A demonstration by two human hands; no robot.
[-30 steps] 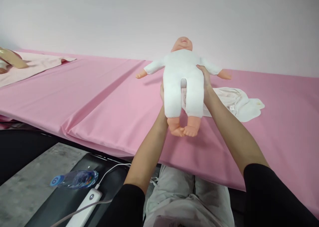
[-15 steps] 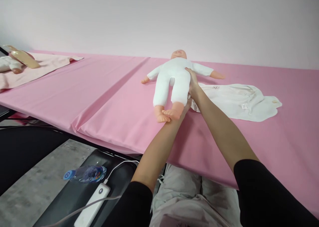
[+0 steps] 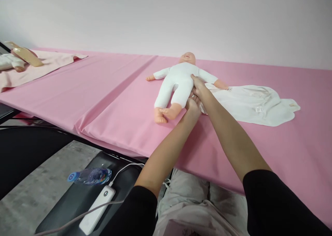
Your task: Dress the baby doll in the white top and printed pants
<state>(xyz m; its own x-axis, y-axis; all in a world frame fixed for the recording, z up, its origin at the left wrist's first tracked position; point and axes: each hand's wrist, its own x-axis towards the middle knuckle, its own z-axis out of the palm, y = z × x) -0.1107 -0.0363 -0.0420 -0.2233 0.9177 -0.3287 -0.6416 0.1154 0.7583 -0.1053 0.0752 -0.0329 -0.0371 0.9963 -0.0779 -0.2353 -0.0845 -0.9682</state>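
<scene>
A baby doll (image 3: 178,77) in a white body suit lies on its back on the pink-covered table, head toward the wall and bare feet toward me. My right hand (image 3: 199,86) holds the doll at its hip on the right side, thumb on top and the other fingers tucked underneath. Just below it, palm up beside the doll's leg, is my left hand (image 3: 193,102); its fingers show in part and look loosely apart. A white baby garment (image 3: 254,104) lies spread out to the right, its near end partly behind my right wrist and forearm.
Pink cloth (image 3: 116,101) covers the table against a pale wall (image 3: 166,18). At far left, a pump bottle (image 3: 28,57) and part of another doll (image 3: 11,62) rest on a light pink towel (image 3: 55,59). Below, a black chair holds a water bottle (image 3: 90,176) and a white power bank (image 3: 97,208) with a cable.
The doll has settled lower onto the table and its legs have shifted left. My left hand has come out from beneath it and now shows beside the leg.
</scene>
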